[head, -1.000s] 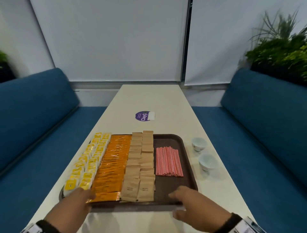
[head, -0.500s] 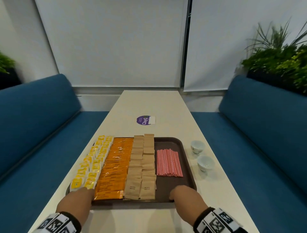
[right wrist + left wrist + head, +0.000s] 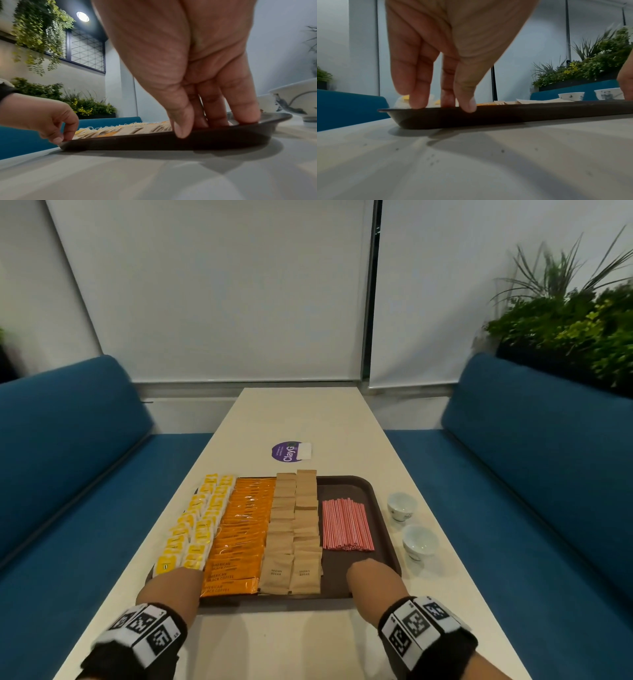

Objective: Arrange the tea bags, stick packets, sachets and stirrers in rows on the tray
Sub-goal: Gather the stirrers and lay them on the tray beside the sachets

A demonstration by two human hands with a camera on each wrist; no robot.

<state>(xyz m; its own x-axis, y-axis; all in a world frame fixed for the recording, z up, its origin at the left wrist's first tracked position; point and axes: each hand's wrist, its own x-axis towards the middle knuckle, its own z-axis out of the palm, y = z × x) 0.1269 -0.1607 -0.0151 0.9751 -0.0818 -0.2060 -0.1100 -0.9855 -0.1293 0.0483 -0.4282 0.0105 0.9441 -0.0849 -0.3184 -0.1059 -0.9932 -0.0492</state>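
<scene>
Your brown tray (image 3: pixel 346 486) sits lower centre of the head view on the table (image 3: pixel 301 412): tea bags (image 3: pixel 197 529) leftmost, then orange stick packets (image 3: pixel 243 529), brown sachets (image 3: pixel 294 529), red stirrers (image 3: pixel 346 525) rightmost. Your left hand (image 3: pixel 171 587) pinches the near rim, thumb outside, fingers (image 3: pixel 418 86) inside. Your right hand (image 3: pixel 375 585) pinches it the same way lower right. Two cups (image 3: pixel 419 541) just right of the tray.
</scene>
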